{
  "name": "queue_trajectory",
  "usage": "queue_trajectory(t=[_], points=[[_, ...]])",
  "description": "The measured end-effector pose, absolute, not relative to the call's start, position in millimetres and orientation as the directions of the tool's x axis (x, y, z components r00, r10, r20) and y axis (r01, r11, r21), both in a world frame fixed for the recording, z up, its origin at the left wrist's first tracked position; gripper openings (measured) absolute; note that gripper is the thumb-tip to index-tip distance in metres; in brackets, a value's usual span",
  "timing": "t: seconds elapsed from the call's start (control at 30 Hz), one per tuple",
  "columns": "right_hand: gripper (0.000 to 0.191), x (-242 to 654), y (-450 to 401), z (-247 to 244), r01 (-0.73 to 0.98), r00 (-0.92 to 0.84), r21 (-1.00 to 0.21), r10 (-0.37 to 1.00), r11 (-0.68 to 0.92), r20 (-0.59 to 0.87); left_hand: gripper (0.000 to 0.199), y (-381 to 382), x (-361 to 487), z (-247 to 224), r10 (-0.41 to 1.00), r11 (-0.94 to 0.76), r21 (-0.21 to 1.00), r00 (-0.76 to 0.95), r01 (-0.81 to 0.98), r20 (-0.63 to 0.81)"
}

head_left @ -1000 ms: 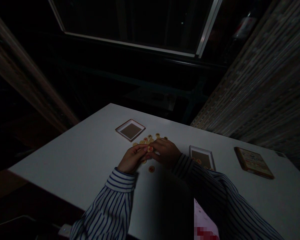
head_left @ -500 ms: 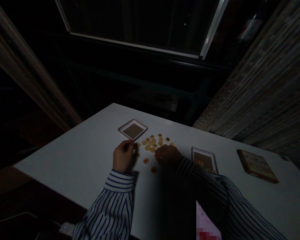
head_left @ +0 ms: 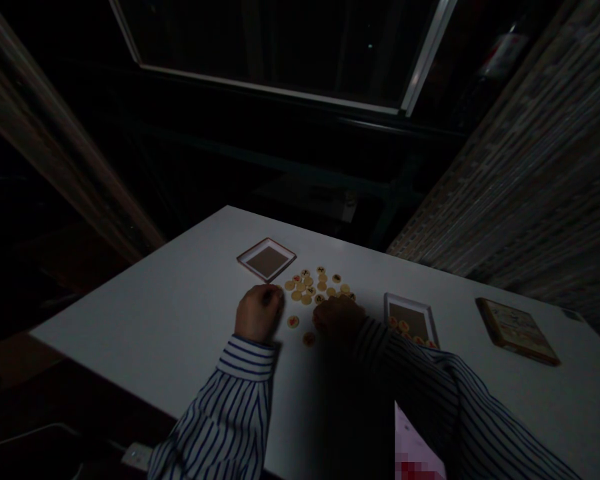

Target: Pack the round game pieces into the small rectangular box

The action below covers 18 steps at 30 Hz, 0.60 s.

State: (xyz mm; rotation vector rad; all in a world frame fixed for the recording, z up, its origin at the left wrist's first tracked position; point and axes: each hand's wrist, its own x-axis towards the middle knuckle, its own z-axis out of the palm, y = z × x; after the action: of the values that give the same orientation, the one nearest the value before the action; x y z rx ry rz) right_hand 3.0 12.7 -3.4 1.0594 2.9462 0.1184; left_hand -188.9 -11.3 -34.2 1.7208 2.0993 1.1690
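Note:
Several round wooden Chinese chess pieces (head_left: pixel 306 300) lie loosely grouped on the white table (head_left: pixel 180 300), some showing red or black characters, others blank side up. My left hand (head_left: pixel 258 313) is closed at the left edge of the group, fingertips curled in; what they hold, if anything, is hidden. At the right edge, my right hand (head_left: pixel 339 315) reaches down with fingers bent together on a piece that its fingers mostly cover. Closer to me, between the hands, lie a red-marked piece (head_left: pixel 293 322) and a darker-looking piece (head_left: pixel 309 339).
An open shallow box half (head_left: pixel 267 259) stands behind my left hand. Right of my right hand, another box half (head_left: pixel 410 317) holds several red-marked pieces. A flat printed box (head_left: pixel 517 331) lies farther right. Curtains hang at both sides.
My left hand has moved right to the group's edge, covering pieces there. My right hand has shifted slightly, and the red-marked piece at its fingertips is now hidden.

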Motion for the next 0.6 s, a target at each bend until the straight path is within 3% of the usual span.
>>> queue_trajectory(t=[0.13, 0.33, 0.6], points=[[0.021, 5.4, 15.1, -5.8, 0.626, -0.780, 0.070, 0.625, 0.777, 0.036, 0.025, -10.7, -180.6, -32.9, 0.916, -0.075, 0.562, -0.167, 0.824, 0.366], [0.032, 11.3, 21.5, -2.0, 0.628, -0.778, 0.064, 0.627, 0.776, 0.038, 0.026, -8.3, -170.1, -27.5, 0.941, -0.196, 0.403, 0.055, 0.894, 0.335], [0.035, 12.9, 24.8, 5.4, 0.654, -0.756, 0.033, 0.653, 0.755, 0.051, 0.021, -3.8, -163.3, -26.5, 0.937, -0.236, 0.274, 0.143, 0.932, 0.318]])
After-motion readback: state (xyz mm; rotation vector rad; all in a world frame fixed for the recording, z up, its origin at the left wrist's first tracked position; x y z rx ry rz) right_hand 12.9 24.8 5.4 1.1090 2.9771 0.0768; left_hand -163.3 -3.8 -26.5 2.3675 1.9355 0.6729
